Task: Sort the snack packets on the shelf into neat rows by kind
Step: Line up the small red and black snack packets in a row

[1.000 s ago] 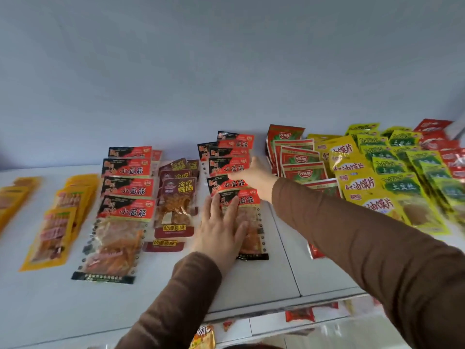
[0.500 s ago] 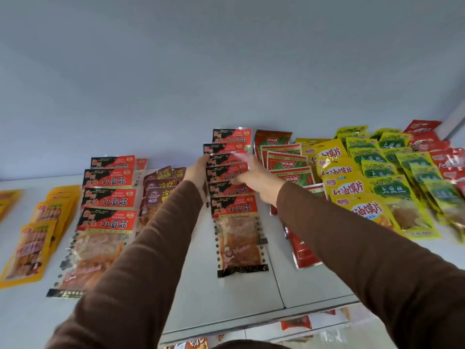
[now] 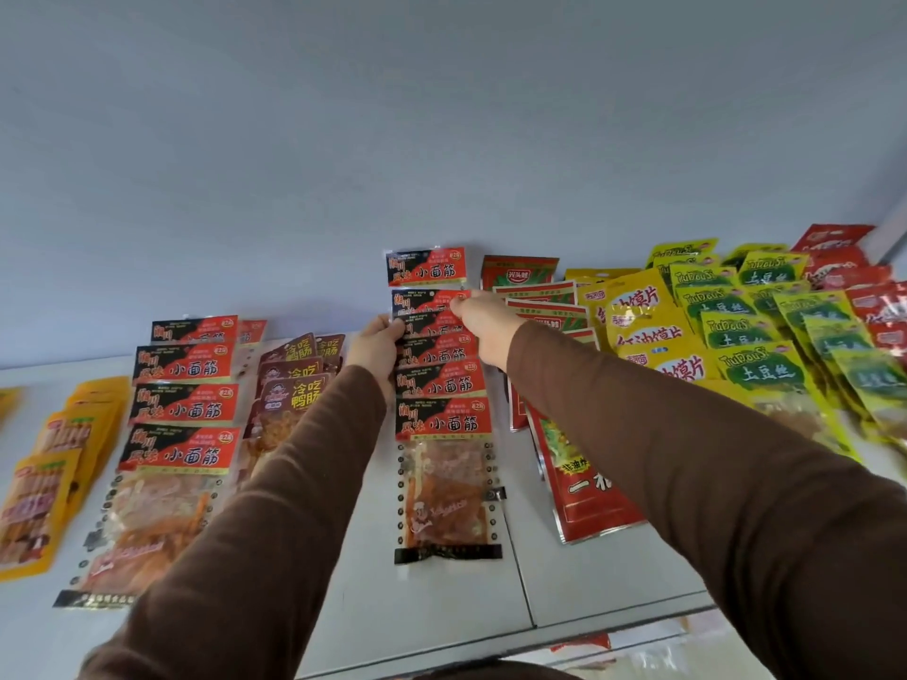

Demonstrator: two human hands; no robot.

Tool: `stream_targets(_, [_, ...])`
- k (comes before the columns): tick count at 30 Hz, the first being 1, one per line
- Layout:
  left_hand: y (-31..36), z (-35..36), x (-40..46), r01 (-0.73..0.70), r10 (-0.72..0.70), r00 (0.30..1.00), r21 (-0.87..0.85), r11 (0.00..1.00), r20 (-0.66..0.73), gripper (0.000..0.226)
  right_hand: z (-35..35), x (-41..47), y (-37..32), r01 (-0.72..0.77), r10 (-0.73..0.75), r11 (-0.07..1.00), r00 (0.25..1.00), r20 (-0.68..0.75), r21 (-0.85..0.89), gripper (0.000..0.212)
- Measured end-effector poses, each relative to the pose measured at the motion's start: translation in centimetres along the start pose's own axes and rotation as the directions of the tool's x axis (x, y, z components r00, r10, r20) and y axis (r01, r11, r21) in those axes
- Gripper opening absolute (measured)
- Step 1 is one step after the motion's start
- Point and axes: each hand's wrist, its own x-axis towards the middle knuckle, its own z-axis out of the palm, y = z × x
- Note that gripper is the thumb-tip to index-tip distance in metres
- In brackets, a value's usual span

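Hands, left [image 3: 375,343] and right [image 3: 483,319], pinch one red-black packet [image 3: 432,306] mid-row.

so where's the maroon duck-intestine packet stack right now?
Head view, left of centre: the maroon packets lie between the left red-black gluten row and the left hand, partly hidden by that sleeve.

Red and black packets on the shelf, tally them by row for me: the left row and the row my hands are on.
Left row: 4 (a red edge behind the top one is too hidden to count)
Middle row, pinched by the left hand and right hand: 6
Total: 10
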Motion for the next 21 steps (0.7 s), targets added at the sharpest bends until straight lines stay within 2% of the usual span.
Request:
stream_targets(3, [0.1,0.2,0.1,-0.012,0.013,1.0,0.07,0.997,-0.012,0.018,0.3,0.0,-0.3,-0.02,0.02,1.0,1.0,-0.024,0.006,0.02])
stream_targets(5, [0.2,0.4,-0.2,-0.029,0.032,0.999,0.123,0.992,-0.029,0.02,0.2,0.3,-0.2,-0.058,0.059,0.998,0.997,-0.043,0.014,0.023])
stream_targets(8, [0.1,0.1,-2.3,-0.176,0.21,0.974,0.297,0.939,-0.087,0.022,0.1,0.6,-0.2,-0.094,0.094,0.996,0.994,-0.052,0.009,0.024])
stream_targets(10, [-0.9,-0.6,-4.5,-0.231,0.274,0.96,0.39,0.891,-0.057,0.023,0.0,0.6,-0.3,-0.097,0.098,0.995,0.994,-0.047,0.021,0.018])
stream_targets(13, [-4.0,-2.1,-8.1,-0.196,0.183,0.98,0.277,0.941,0.072,0.071,-0.3,1.0,-0.3,-0.124,0.124,0.992,0.992,-0.014,0.026,0.016])
stream_targets(14, [-4.9,-2.4,-8.9,-0.197,0.175,0.979,0.249,0.948,0.106,0.078,-0.3,0.9,-0.2,-0.13,0.13,0.991,0.992,0.004,0.028,0.014])
stream_targets(17, [-6.8,-1.7,-9.5,-0.239,0.205,0.965,0.233,0.943,0.162,0.077,-0.4,0.6,-0.4,-0.129,0.129,0.992,0.991,0.033,0.001,0.021])
stream_targets(19, [-7.0,-0.7,-9.6,-0.276,0.247,0.96,0.313,0.909,0.129,0.077,-0.4,0.3,-0.6,-0.115,0.116,0.992,0.993,0.019,-0.042,0.034])
stream_targets(21, [-7.3,-0.2,-9.5,-0.277,0.259,0.961,0.371,0.886,0.101,0.08,-0.6,-0.1,-1.1,-0.073,0.075,0.994,0.997,0.025,-0.075,0.032])
